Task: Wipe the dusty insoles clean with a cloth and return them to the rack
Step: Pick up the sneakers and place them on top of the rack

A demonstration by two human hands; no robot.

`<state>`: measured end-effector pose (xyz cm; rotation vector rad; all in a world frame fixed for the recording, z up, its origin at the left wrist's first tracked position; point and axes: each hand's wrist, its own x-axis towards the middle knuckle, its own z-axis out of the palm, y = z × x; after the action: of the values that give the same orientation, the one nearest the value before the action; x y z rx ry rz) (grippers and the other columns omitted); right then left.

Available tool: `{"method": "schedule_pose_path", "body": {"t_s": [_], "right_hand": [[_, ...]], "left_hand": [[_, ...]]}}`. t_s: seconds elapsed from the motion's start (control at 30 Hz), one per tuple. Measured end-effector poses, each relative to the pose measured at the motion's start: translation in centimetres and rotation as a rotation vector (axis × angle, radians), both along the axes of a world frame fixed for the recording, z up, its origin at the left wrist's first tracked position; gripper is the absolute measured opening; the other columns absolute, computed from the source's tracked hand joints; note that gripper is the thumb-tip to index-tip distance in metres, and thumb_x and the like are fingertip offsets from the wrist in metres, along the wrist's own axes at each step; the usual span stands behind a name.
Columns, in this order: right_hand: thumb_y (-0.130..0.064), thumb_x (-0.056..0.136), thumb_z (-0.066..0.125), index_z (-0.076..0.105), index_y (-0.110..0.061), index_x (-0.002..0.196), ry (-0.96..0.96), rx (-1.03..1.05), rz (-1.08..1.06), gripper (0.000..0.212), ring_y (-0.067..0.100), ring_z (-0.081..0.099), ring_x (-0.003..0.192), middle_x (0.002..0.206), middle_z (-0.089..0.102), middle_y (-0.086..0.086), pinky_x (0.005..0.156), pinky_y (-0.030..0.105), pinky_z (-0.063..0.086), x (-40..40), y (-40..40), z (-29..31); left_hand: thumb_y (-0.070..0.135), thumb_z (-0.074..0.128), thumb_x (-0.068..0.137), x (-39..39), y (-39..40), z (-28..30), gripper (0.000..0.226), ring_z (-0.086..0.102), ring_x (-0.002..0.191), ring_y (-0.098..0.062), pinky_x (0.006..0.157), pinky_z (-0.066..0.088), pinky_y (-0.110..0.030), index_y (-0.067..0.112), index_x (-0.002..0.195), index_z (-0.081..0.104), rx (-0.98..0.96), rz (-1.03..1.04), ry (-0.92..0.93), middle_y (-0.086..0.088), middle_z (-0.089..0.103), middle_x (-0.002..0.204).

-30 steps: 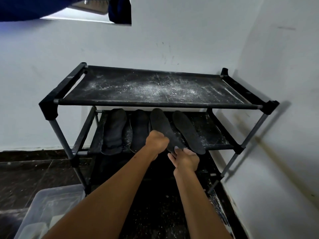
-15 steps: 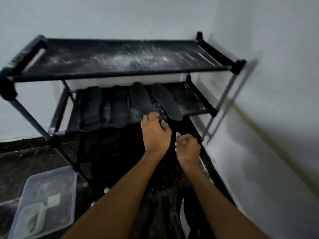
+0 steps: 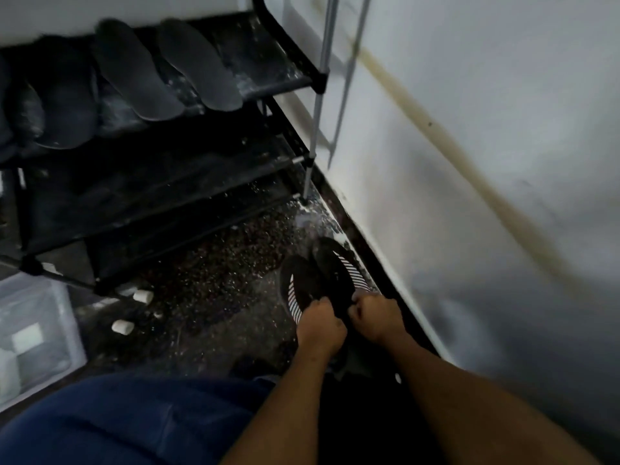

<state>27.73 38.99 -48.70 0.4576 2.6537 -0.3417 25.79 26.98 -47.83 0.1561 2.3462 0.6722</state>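
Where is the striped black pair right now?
On the floor at lower right of the head view, the striped black pair lies along the wall's base, past the rack's right leg, gripped by both hands.

Both bare forearms enter from the bottom edge of the frame and run up toward the centre right, converging as they go; the left hand (image 3: 320,327) sits just left of the right hand (image 3: 377,317), the two close together with a narrow gap between them; both hands are curled into loose fists, knuckles upward, fingers folded under and closed on dark material beneath them; the wrists are nearly straight; a blue-clad knee (image 3: 134,421) fills the lower left of the frame, beside the left forearm.
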Motion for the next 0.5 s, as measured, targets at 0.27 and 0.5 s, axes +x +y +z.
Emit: {"method": "schedule_pose_path", "body": {"t_s": [0.27, 0.5], "right_hand": [[-0.019, 0.092, 0.049, 0.023, -0.009, 0.144, -0.447, 0.016, 0.062, 0.059, 0.022, 0.011, 0.144, 0.152, 0.024, 0.008, 0.107, 0.063, 0.018, 3.5, -0.1, -5.1], [-0.013, 0.092, 0.044, 0.042, -0.007, 0.128, -0.36, 0.114, 0.099, 0.036, 0.027, 0.042, 0.126, 0.132, 0.052, 0.012, 0.102, 0.037, 0.034, 3.3, -1.0, -5.3]], "left_hand": [[0.028, 0.054, 0.09, 4.3, 1.1, -5.8, 0.053, 0.046, 0.125, -0.034, 0.103, 0.039, -0.041, 0.0, 0.132, 0.037, -0.119, -0.201, -0.311, -0.019, 0.045, 0.135], [0.015, 0.038, 0.097, 4.1, 0.2, -7.0, 0.033, 0.055, 0.117, -0.03, 0.097, 0.044, -0.037, 0.004, 0.125, 0.053, -0.154, -0.311, -0.281, -0.017, 0.056, 0.127]]}}
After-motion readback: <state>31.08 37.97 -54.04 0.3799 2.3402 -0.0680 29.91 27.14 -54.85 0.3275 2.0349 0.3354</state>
